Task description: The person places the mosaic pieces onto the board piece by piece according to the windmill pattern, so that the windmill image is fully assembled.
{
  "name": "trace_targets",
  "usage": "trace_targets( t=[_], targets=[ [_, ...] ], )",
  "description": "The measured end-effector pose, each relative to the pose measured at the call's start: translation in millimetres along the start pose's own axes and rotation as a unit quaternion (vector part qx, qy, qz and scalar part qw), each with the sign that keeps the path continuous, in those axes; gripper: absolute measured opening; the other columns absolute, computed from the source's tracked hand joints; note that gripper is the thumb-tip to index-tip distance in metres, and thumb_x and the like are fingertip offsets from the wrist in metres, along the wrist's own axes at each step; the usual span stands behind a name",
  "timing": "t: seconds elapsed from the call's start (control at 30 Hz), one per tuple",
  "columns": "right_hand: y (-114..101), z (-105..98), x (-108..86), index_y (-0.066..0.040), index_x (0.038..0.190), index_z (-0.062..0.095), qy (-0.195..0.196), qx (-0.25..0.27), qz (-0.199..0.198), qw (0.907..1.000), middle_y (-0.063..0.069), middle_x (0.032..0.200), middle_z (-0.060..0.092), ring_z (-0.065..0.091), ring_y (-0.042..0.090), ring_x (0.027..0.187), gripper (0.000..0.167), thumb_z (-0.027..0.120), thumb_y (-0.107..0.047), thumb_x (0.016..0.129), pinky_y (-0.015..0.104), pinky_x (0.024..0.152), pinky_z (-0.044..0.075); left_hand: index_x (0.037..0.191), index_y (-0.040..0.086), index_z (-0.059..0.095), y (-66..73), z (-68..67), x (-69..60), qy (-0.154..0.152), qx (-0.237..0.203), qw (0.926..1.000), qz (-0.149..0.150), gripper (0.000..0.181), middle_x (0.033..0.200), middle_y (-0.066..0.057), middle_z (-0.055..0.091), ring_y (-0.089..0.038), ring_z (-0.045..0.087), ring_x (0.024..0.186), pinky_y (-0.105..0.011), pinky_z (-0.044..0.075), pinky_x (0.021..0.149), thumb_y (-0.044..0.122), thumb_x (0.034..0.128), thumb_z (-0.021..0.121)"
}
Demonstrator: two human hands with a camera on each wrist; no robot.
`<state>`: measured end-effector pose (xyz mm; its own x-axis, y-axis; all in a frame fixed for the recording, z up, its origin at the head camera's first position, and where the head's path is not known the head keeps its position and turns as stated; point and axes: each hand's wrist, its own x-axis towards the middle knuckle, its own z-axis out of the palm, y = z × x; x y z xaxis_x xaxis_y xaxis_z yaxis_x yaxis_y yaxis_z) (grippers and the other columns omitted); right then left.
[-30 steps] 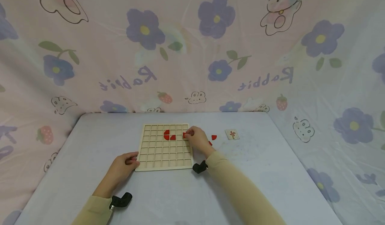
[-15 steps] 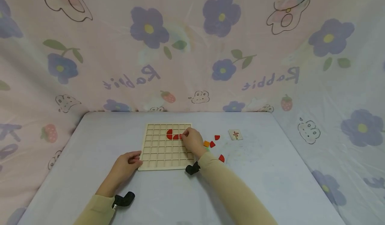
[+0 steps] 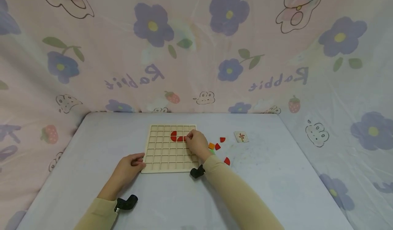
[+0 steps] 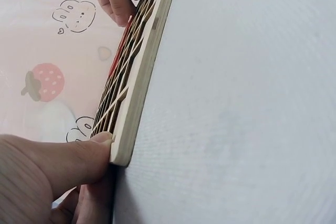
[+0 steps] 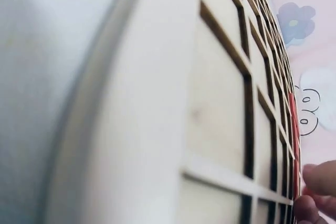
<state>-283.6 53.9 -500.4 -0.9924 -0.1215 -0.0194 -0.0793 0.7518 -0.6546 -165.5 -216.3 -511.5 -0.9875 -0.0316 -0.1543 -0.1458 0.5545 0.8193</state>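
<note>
A square wooden grid board (image 3: 165, 158) lies flat on the white table. My left hand (image 3: 127, 167) holds its near left corner; in the left wrist view the thumb (image 4: 86, 156) presses on the rim. Reaching over the board's right side, my right hand (image 3: 198, 144) pinches a red piece (image 3: 185, 139) at a cell in an upper row, its shape mostly covered by the fingertips. Directly left of it sit red quarter-circle pieces (image 3: 174, 134) in neighbouring cells. The right wrist view shows the red pieces edge-on, beside the right fingertips (image 5: 307, 208).
Right of the board lie loose pieces: an orange square (image 3: 211, 146), a partly hidden green piece (image 3: 212, 151) and red quarter-circles (image 3: 227, 161). A small gridded card (image 3: 241, 137) with a red pattern lies farther right. A patterned curtain (image 3: 190, 69) hangs behind the table.
My right hand has moved left across the board with the red piece, up to the other red ones, then stayed there. The left hand keeps its hold on the board.
</note>
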Motion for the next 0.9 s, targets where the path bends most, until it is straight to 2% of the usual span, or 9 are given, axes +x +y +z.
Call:
trace_targets(
  t=[0.17,0.33,0.47,0.7,0.9],
  targets=[
    [1,4,0.1,-0.012,0.106,0.066,0.009,0.003,-0.038,0.9992,0.0,0.087,0.058,0.053,0.017,0.076,0.018,0.062,-0.027,0.095,0.032,0.066,0.045,0.132,-0.002,0.056,0.6,0.2,-0.7,0.007,0.016,0.9997,0.015,0.045,0.11,-0.01,0.062,-0.022,0.058,0.099,-0.034,0.049,0.08,0.011,0.0901,0.068],
    [2,10,3.9,-0.021,0.116,0.07,-0.007,-0.059,-0.079,0.9951,0.001,0.096,0.058,0.051,0.017,0.087,0.026,0.064,-0.034,0.094,0.034,0.072,0.04,0.132,-0.002,0.056,1.9,-0.1,-1.8,0.008,0.019,0.9997,0.016,0.045,0.11,-0.011,0.062,-0.023,0.058,0.1,-0.036,0.048,0.081,0.01,0.0902,0.068],
    [3,12,4.7,-0.025,0.116,0.07,-0.014,-0.088,-0.08,0.9928,0.002,0.102,0.059,0.052,0.018,0.094,0.026,0.065,-0.035,0.093,0.036,0.075,0.04,0.133,-0.002,0.055,2.6,-0.2,-2.4,0.006,0.014,0.9998,0.014,0.046,0.111,-0.011,0.062,-0.023,0.058,0.101,-0.036,0.048,0.081,0.011,0.0907,0.068],
    [5,12,4.1,-0.022,0.116,0.07,-0.013,-0.067,-0.076,0.9948,0.003,0.107,0.06,0.052,0.02,0.101,0.025,0.066,-0.031,0.092,0.039,0.081,0.04,0.132,-0.002,0.056,3.8,0.4,-2.6,0.004,0.01,0.9998,0.015,0.045,0.111,-0.011,0.062,-0.022,0.058,0.1,-0.035,0.048,0.081,0.011,0.0907,0.068],
    [5,13,5.0,-0.021,0.119,0.069,-0.014,-0.058,-0.077,0.9953,0.002,0.109,0.061,0.053,0.019,0.101,0.029,0.067,-0.031,0.092,0.038,0.082,0.041,0.132,-0.002,0.056,3.3,-0.2,-2.5,0.007,0.015,0.9998,0.01,0.045,0.109,-0.011,0.062,-0.022,0.058,0.099,-0.034,0.048,0.079,0.011,0.0905,0.068]
  ],
)
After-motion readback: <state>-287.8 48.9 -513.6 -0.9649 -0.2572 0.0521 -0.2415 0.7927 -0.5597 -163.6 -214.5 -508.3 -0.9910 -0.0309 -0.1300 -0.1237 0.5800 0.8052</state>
